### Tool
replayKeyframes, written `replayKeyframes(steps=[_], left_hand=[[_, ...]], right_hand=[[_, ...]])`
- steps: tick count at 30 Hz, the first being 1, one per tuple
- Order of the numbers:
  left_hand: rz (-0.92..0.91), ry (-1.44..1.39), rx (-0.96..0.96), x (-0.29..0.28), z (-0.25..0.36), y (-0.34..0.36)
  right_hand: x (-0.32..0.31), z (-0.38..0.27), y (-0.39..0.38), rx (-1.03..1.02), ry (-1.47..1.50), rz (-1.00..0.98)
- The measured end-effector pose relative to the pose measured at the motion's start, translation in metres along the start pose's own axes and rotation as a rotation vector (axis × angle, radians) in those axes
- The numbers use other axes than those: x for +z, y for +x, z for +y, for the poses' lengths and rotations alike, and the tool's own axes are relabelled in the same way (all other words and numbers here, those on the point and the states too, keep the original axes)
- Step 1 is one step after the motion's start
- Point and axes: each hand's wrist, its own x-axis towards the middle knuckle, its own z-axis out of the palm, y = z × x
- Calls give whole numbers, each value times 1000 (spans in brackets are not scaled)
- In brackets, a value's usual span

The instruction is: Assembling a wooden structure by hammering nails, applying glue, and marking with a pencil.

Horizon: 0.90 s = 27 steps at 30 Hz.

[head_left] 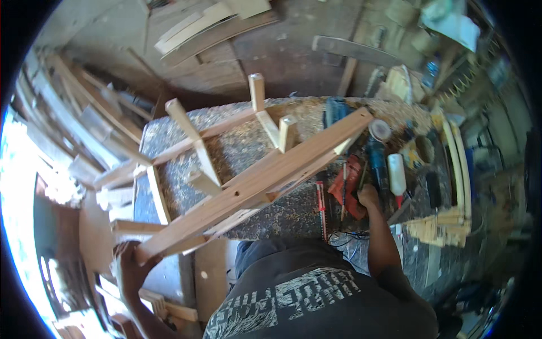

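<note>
A long wooden beam (265,174) with a few dark holes runs slantwise across a wooden frame with upright pegs or legs, on a shaving-strewn workbench. My left hand (131,263) is closed round the beam's near left end, its fingers partly hidden by the wood. My right hand (370,196) is down among tools on the bench's right side, at the edge of a red cloth or pouch (345,186). Its fingers look closed by a thin stick-like tool (363,171); what they hold is too small to make out.
Right of the red piece lie a blue power tool (376,155), a white bottle with a red tip (397,175) and a tub (419,151). A red-and-white ruler-like strip (322,209) lies near the front edge. Timber leans at left (93,121); wood pieces (437,227) lie at right.
</note>
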Motion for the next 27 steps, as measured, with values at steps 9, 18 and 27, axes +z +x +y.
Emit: replayKeyframes(steps=[9,18,27], left_hand=[[89,-21,75,-2,9,3],[64,-1,-12,-5,15,-1],[29,-2,-67,-10,19,-3]], right_hand=[[-243,-106,-89,-157,984,-32],[-243,-339,-137,-1121,1172,-653],[-228,-369,-122,-1396,748,-524]])
